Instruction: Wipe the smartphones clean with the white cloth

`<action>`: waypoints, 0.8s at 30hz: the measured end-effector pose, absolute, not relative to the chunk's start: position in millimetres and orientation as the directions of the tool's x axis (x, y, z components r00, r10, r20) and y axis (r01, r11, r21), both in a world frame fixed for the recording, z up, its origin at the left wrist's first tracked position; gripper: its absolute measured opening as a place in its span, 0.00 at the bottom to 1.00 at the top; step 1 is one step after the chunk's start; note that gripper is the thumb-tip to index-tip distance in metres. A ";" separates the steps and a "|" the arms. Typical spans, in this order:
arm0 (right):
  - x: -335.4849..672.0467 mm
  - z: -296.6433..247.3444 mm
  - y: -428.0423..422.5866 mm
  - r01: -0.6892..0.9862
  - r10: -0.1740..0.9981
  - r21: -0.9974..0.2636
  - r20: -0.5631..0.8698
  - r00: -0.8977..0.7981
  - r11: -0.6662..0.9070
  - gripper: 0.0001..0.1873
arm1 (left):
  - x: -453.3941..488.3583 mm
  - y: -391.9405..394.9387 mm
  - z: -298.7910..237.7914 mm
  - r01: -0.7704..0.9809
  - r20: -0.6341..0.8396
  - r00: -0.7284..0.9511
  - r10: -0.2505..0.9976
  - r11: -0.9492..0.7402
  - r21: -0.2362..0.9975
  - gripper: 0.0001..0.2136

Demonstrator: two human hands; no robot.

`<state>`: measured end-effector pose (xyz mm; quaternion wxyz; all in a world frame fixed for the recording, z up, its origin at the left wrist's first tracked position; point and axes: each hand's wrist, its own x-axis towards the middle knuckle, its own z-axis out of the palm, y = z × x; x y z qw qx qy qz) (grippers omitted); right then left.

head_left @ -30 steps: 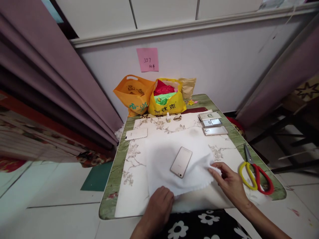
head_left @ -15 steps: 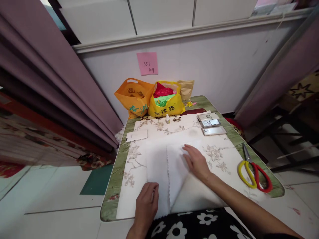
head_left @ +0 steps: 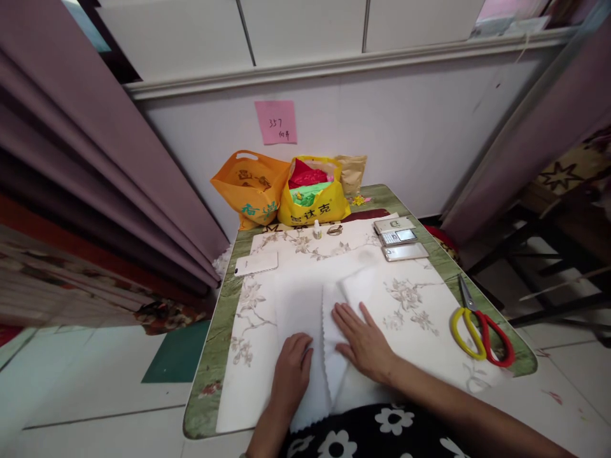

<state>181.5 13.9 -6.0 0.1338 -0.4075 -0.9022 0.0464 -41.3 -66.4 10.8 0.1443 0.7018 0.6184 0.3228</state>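
A white cloth (head_left: 298,296) with a scalloped edge lies on the table's floral cover, its right part folded over toward the left. My right hand (head_left: 363,340) lies flat on the folded flap with fingers stretched out. Just left of the fold's edge, my left hand (head_left: 292,372) rests on the cloth with fingers down, loosely curled. The phone that lay on the cloth is hidden under the fold.
A white phone (head_left: 256,263) lies at the left, with three more devices (head_left: 400,238) stacked at the back right. Yellow and red scissors (head_left: 480,324) sit near the right edge. Orange (head_left: 251,187) and yellow (head_left: 312,197) bags stand against the wall, a small bottle (head_left: 317,229) before them.
My right hand carried the cloth's right side over the phone, which is now covered, then slid back toward me along the fold. My left hand shifted slightly left on the cloth.
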 end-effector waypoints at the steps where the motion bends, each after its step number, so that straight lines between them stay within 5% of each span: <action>1: 183.0 -4.6 12.9 0.737 0.763 -0.197 0.200 -0.615 0.646 0.37 | -42.5 -64.5 14.0 0.765 0.243 0.032 0.970 -0.180 0.618 0.09; 4: 188.5 -1.9 13.8 0.797 0.823 -0.210 0.205 -0.530 0.566 0.35 | -43.4 -57.8 23.3 0.748 0.149 0.045 0.988 -0.132 0.650 0.07; 7: 194.1 -1.7 16.8 0.715 0.747 -0.218 0.173 -0.642 0.665 0.32 | -42.1 -52.3 29.7 0.752 0.092 0.044 0.995 -0.093 0.653 0.07; 11: 201.1 -2.2 18.8 0.805 0.835 -0.224 0.179 -0.520 0.549 0.30 | -42.2 -46.6 31.7 0.752 0.067 0.035 0.997 -0.071 0.655 0.08; 21: 214.2 11.3 12.2 0.661 0.722 -0.307 0.164 -0.672 0.685 0.27 | -18.7 -12.5 38.6 0.832 -0.027 0.038 0.999 -0.017 0.555 0.11; 24: 208.1 14.1 13.7 0.793 0.864 -0.345 0.202 -0.461 0.503 0.23 | -9.7 -7.1 40.5 0.841 -0.075 0.024 0.997 0.020 0.541 0.09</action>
